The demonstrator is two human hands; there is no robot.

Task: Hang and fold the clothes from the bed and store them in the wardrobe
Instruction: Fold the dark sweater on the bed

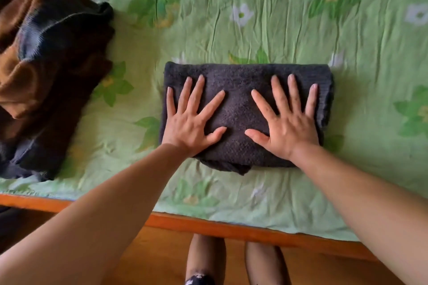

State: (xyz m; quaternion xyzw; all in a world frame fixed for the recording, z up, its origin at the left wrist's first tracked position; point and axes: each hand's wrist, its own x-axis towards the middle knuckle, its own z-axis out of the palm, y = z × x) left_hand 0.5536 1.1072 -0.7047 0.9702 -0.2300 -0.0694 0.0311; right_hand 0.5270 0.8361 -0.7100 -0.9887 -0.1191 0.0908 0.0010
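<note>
A dark grey knitted garment (240, 109) lies folded into a rectangle in the middle of the bed. My left hand (190, 122) rests flat on its left half, fingers spread. My right hand (289, 127) lies flat on its right half, fingers spread too. Neither hand grips the fabric; both palms press down on top. A loose fold of the garment pokes out at its near edge, between my wrists.
A heap of brown and dark clothes (46, 65) lies crumpled at the left of the bed. The green flowered bedspread (301, 18) covers the mattress. The orange wooden bed frame (231, 229) runs along the near edge, with my feet on the wooden floor below.
</note>
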